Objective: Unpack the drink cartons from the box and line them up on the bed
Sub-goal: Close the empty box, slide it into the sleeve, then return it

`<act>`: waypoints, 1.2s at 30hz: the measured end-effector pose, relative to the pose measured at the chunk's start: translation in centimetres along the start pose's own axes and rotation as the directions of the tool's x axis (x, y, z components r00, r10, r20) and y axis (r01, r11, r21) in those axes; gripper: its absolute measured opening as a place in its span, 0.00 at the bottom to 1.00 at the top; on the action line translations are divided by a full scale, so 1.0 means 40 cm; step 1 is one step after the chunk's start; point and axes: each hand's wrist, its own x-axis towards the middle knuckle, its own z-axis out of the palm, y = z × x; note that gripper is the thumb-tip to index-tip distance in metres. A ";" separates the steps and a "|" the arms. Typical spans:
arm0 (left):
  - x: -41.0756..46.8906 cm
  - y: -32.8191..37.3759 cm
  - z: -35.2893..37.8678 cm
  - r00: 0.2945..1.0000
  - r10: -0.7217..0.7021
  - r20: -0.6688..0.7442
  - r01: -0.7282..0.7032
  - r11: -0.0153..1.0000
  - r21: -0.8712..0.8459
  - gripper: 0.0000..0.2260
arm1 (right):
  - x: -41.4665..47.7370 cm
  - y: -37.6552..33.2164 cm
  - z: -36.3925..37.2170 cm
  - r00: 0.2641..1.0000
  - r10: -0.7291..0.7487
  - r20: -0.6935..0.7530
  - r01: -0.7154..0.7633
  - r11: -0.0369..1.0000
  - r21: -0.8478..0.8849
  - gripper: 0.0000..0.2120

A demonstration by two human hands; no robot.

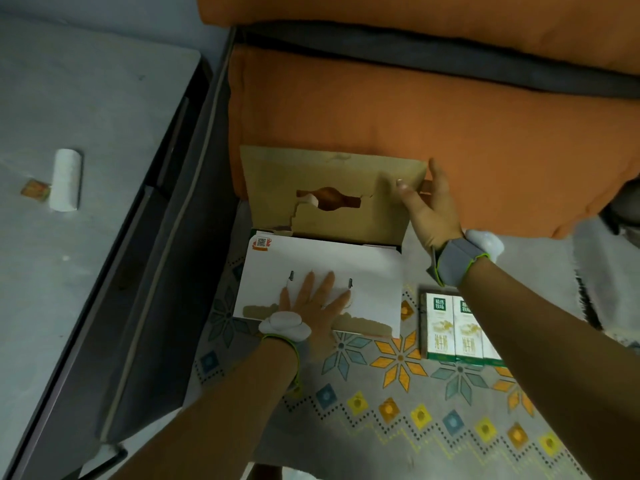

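A cardboard box lies on the patterned bed sheet. Its white near flap is folded down over the opening, and its brown far flap with a torn handle hole stands up. My left hand rests flat on the white flap, fingers spread. The right edge of the brown flap is pinched in my right hand. Three white-and-green drink cartons lie side by side on the sheet just right of the box, partly hidden by my right forearm. The box's inside is hidden.
Orange cushions rise behind the box. The dark bed frame runs along the left, with grey floor beyond it holding a white roll and a small scrap. A pale cloth lies at the right.
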 end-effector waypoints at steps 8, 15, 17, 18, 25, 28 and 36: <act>-0.028 -0.012 0.005 0.998 -0.057 0.000 0.057 0.998 -0.020 0.30 | -0.105 0.016 -0.053 0.983 -0.146 0.109 0.163 0.973 -0.161 0.19; -0.048 -0.046 -0.015 0.993 -0.096 0.071 0.097 0.995 -0.007 0.33 | -0.211 0.042 -0.066 0.972 -0.072 0.222 0.130 0.958 -0.256 0.12; -0.059 -0.049 -0.016 0.992 -0.103 0.069 0.103 0.995 0.002 0.33 | -0.237 0.056 -0.055 0.957 -0.103 0.272 0.199 0.914 -0.354 0.14; -0.066 -0.046 -0.013 0.992 -0.113 0.061 0.113 0.994 0.014 0.33 | -0.248 0.063 -0.048 0.949 -0.120 0.293 0.233 0.891 -0.390 0.14; -0.149 -0.047 -0.018 0.996 -0.063 -0.057 0.067 0.996 0.066 0.27 | -0.281 0.090 -0.033 0.910 -0.129 0.393 0.338 0.780 -0.527 0.24; -0.165 -0.047 -0.033 0.995 -0.091 -0.045 0.095 0.992 0.078 0.27 | -0.284 0.097 -0.030 0.897 -0.154 0.415 0.390 0.717 -0.577 0.27; -0.168 -0.025 -0.069 0.997 -0.082 0.010 0.081 0.994 0.077 0.27 | -0.274 0.105 -0.014 0.881 -0.215 0.422 0.455 0.630 -0.629 0.22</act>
